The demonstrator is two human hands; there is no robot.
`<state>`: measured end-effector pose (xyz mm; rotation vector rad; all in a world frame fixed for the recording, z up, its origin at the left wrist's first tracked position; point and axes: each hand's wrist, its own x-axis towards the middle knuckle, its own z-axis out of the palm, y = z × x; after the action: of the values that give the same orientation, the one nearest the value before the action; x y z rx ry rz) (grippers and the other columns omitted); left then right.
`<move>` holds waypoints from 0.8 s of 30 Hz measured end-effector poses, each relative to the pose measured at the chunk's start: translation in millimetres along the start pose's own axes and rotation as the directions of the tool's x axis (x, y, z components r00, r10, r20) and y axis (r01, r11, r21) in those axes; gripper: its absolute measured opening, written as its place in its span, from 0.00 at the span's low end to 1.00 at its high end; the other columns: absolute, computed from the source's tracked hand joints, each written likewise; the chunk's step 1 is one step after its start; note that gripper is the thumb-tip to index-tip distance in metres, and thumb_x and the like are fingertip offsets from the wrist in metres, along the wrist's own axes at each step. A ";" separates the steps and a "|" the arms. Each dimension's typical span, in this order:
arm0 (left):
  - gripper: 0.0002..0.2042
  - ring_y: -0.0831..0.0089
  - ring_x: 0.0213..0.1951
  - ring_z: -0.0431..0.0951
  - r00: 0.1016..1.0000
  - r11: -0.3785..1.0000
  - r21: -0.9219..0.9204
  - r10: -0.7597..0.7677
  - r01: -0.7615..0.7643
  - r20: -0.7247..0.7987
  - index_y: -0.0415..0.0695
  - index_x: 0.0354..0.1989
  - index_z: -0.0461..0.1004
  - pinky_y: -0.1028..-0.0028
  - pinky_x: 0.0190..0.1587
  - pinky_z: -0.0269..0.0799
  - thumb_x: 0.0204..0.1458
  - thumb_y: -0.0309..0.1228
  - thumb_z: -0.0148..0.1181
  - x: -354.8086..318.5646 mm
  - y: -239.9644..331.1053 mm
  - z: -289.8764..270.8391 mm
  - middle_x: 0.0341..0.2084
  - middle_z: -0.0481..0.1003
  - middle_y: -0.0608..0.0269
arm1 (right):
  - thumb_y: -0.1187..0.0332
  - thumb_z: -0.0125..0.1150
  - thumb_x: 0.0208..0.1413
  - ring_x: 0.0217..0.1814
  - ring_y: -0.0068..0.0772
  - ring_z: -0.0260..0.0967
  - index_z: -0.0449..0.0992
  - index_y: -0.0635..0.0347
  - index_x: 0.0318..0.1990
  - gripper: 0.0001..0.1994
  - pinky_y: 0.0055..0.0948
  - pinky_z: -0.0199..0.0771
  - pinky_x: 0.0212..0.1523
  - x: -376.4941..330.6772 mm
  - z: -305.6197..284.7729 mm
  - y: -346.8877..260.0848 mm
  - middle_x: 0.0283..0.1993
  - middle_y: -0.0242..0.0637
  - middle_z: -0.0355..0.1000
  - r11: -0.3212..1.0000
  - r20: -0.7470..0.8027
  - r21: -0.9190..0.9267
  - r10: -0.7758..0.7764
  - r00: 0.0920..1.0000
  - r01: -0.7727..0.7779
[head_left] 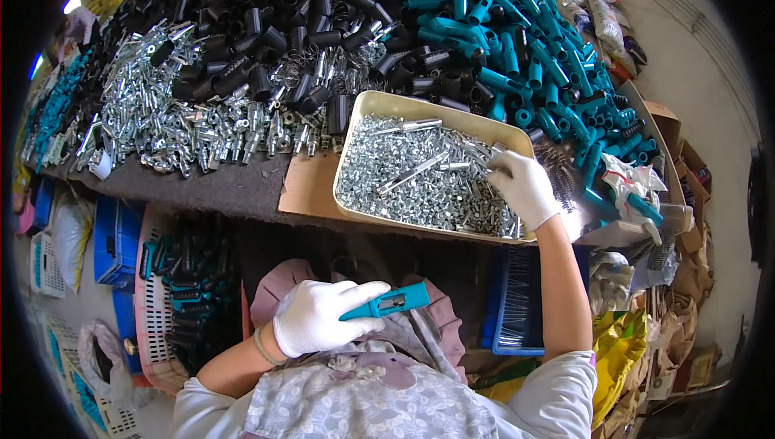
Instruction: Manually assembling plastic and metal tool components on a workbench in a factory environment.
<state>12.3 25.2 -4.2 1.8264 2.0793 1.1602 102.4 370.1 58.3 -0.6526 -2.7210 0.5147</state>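
My left hand (323, 314), in a white glove, is closed round a teal plastic tool housing (397, 302) above my lap. The housing lies sideways with a slot showing metal inside. My right hand (525, 189), gloved too, is over the right end of a cream tray (436, 106) on the bench. Its fingers are bent together in a pinch; anything between them is too small to make out. The tray holds a heap of small metal parts (420, 189), with a few longer metal rods (413, 173) on top.
Behind the tray are piles of silver metal fittings (169, 108), black sleeves (258, 39) and teal housings (517, 43). Below the bench stand a pink basket (153, 310) of teal-and-black pieces and a blue bin (494, 334) of thin rods. White cloth (634, 177) lies at the right edge.
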 end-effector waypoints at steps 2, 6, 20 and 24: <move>0.25 0.64 0.23 0.80 1.000 1.000 -0.022 0.005 -0.005 0.002 0.47 0.52 0.77 0.69 0.24 0.74 0.45 0.42 0.71 3.1 1.6 1.0 0.23 0.76 0.61 | 0.65 0.60 0.55 0.45 0.52 0.76 0.81 0.61 0.40 0.11 0.41 0.74 0.48 14.5 9.2 27.2 0.39 0.49 0.78 0.990 -0.170 -0.077 -0.129 0.977 0.117; 0.24 0.63 0.23 0.80 0.999 0.999 0.005 0.033 -0.033 0.036 0.47 0.52 0.77 0.68 0.24 0.74 0.46 0.42 0.71 6.2 6.8 0.3 0.23 0.76 0.61 | 0.62 0.55 0.59 0.47 0.52 0.75 0.81 0.60 0.41 0.12 0.44 0.75 0.49 45.0 27.5 39.2 0.44 0.48 0.77 0.952 -0.144 -0.271 -0.187 0.972 0.143; 0.26 0.62 0.24 0.80 1.000 0.998 -0.059 0.017 -0.018 -0.010 0.45 0.53 0.76 0.69 0.25 0.74 0.45 0.41 0.72 1.3 4.0 -0.2 0.24 0.76 0.60 | 0.62 0.56 0.58 0.42 0.55 0.76 0.80 0.60 0.38 0.12 0.44 0.74 0.47 33.5 22.8 -1.7 0.37 0.52 0.78 0.998 0.139 -0.036 -0.046 0.989 0.052; 0.25 0.62 0.24 0.80 1.000 0.998 -0.060 0.018 -0.018 -0.010 0.45 0.53 0.76 0.68 0.26 0.74 0.45 0.40 0.72 4.1 2.8 -0.7 0.24 0.77 0.59 | 0.64 0.57 0.57 0.41 0.53 0.76 0.79 0.62 0.37 0.10 0.42 0.73 0.44 13.6 13.4 -26.6 0.37 0.50 0.78 0.997 0.088 -0.025 -0.065 0.994 0.068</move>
<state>13.1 28.5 -0.6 1.8201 2.0143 1.2245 75.9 350.9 59.8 -0.5562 -2.8255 0.5015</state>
